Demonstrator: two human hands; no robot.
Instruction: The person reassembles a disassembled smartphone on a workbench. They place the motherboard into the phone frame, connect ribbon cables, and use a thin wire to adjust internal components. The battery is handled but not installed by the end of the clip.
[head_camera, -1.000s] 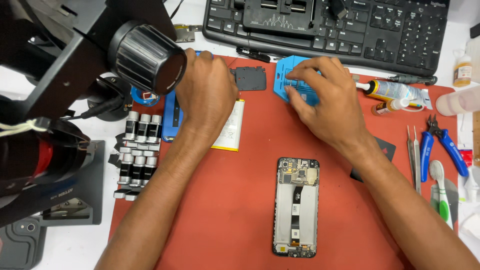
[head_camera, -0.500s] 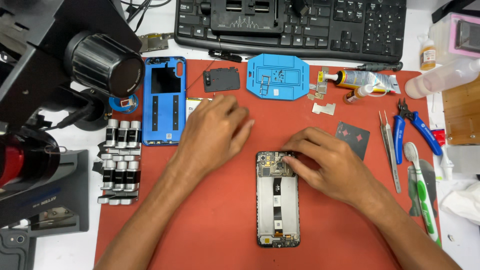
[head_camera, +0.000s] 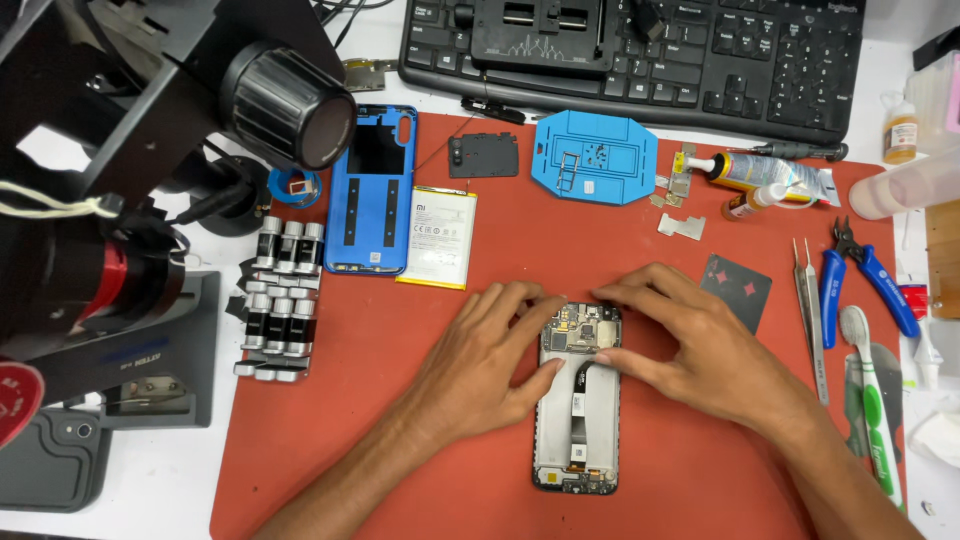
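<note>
Currently: opened phone (head_camera: 578, 410) lies flat, mid red mat (head_camera: 330, 440), back cover off. Left hand (head_camera: 480, 365) and right hand (head_camera: 700, 350) flank upper end; fingers (head_camera: 535, 305) loosely spread, pressing top edge and board, gripping nothing. Battery (head_camera: 438, 238) well apart, up-left.

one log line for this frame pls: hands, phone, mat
left hand: fingers on opened phone, upper left edge | right hand: fingers on its upper right | phone: flat on red mat | battery, blue back cover: apart, untouched
</note>
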